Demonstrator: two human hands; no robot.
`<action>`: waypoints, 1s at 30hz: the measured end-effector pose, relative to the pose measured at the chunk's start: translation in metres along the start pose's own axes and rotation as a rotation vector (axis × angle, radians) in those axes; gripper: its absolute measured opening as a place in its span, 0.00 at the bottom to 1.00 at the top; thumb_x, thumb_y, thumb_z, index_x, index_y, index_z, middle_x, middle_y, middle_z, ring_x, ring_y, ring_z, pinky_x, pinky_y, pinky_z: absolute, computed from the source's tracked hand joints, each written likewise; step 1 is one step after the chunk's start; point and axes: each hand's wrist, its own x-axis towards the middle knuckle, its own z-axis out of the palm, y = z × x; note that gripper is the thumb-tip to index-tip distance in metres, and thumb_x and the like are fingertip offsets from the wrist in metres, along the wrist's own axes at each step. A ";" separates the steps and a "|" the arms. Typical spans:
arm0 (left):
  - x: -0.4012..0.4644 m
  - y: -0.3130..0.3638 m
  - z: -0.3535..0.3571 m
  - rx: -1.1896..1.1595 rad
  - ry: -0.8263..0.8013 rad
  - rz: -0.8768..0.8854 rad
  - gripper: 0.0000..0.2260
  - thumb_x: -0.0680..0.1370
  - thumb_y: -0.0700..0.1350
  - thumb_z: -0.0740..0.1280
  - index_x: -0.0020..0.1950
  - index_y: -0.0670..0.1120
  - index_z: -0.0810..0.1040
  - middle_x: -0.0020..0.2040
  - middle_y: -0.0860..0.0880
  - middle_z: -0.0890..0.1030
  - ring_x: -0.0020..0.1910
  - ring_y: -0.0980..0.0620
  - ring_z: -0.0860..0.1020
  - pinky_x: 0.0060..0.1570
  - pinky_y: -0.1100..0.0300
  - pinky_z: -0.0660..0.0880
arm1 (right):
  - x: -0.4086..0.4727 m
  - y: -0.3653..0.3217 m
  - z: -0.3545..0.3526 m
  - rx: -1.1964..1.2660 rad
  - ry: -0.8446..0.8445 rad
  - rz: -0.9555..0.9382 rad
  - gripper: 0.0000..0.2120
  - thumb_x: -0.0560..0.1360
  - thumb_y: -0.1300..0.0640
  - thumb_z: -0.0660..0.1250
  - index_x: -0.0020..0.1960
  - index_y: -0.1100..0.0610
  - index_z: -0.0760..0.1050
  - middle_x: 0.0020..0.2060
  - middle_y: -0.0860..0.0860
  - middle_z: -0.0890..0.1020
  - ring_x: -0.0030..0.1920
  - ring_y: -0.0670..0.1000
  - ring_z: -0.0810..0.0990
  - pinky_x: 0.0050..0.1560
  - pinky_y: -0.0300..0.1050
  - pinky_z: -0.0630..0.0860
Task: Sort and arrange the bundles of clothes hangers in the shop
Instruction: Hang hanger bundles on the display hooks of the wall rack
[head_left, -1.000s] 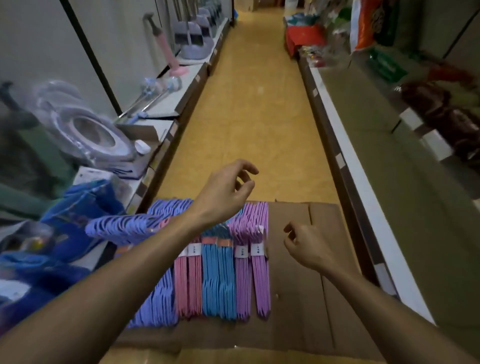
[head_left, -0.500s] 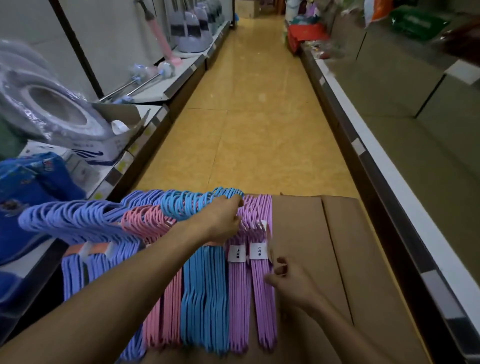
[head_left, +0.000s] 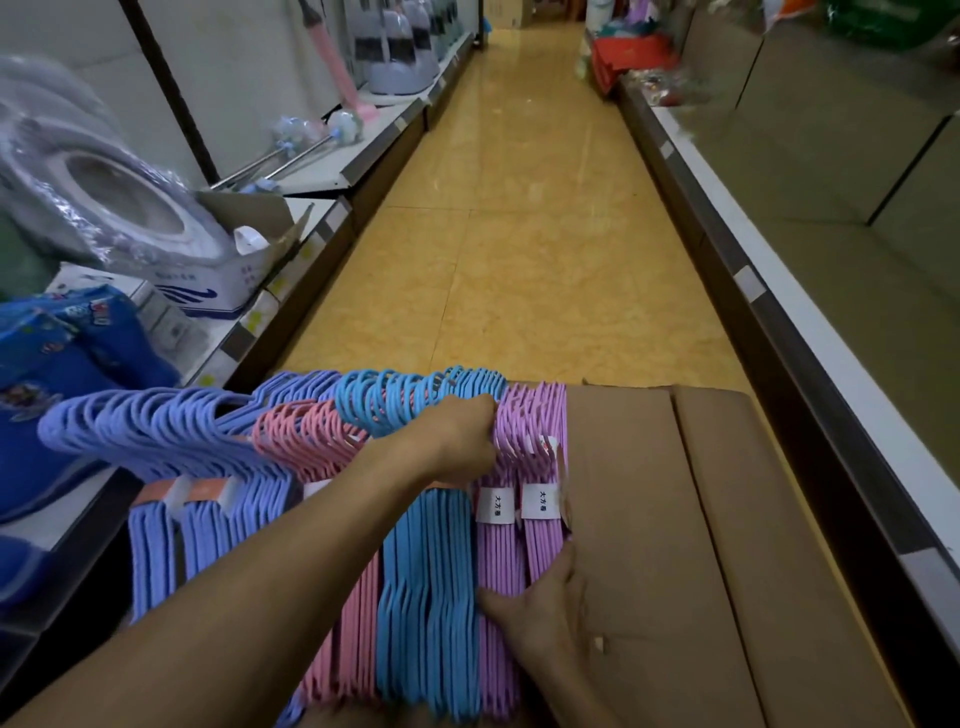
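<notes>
Banded bundles of plastic hangers lie side by side on a brown cardboard box (head_left: 649, 519): periwinkle bundles (head_left: 156, 551) at the left, pink bundles (head_left: 358, 639), light blue bundles (head_left: 431, 597) and purple bundles (head_left: 519, 551) with white labels at the right. My left hand (head_left: 460, 436) reaches over them and grips the hook ends where blue meets purple. My right hand (head_left: 550, 618) grips the lower part of the purple bundles, thumb across them and fingers along their right side.
Shelving on the left carries a wrapped toilet seat (head_left: 104, 208) on a white carton, blue packaged goods (head_left: 57, 374) and brushes. A long shelf edge (head_left: 810, 332) runs down the right. Yellow tiled aisle floor (head_left: 519, 234) stretches ahead.
My left hand came down from the air onto the hook ends. My right hand moved from the bare cardboard onto the purple bundles. The view tilted down and closer.
</notes>
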 end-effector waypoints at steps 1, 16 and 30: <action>0.000 -0.002 0.001 -0.029 0.013 -0.005 0.15 0.79 0.42 0.60 0.65 0.43 0.71 0.62 0.41 0.78 0.59 0.41 0.77 0.59 0.48 0.75 | -0.003 -0.003 0.001 -0.070 0.038 0.022 0.66 0.60 0.33 0.77 0.79 0.55 0.38 0.73 0.57 0.61 0.71 0.59 0.66 0.66 0.53 0.69; 0.001 0.018 0.026 -0.394 0.152 0.121 0.20 0.81 0.39 0.61 0.73 0.47 0.71 0.70 0.49 0.75 0.68 0.54 0.73 0.64 0.67 0.66 | -0.002 0.000 -0.015 -0.333 0.175 -0.020 0.57 0.70 0.37 0.71 0.78 0.60 0.35 0.76 0.54 0.57 0.73 0.55 0.65 0.67 0.52 0.70; 0.010 0.028 0.045 -0.447 0.126 0.226 0.20 0.82 0.37 0.59 0.73 0.51 0.70 0.71 0.54 0.74 0.70 0.58 0.70 0.69 0.64 0.66 | 0.019 0.022 -0.021 -0.441 0.317 0.019 0.46 0.74 0.43 0.68 0.77 0.56 0.42 0.71 0.53 0.63 0.69 0.52 0.68 0.60 0.46 0.73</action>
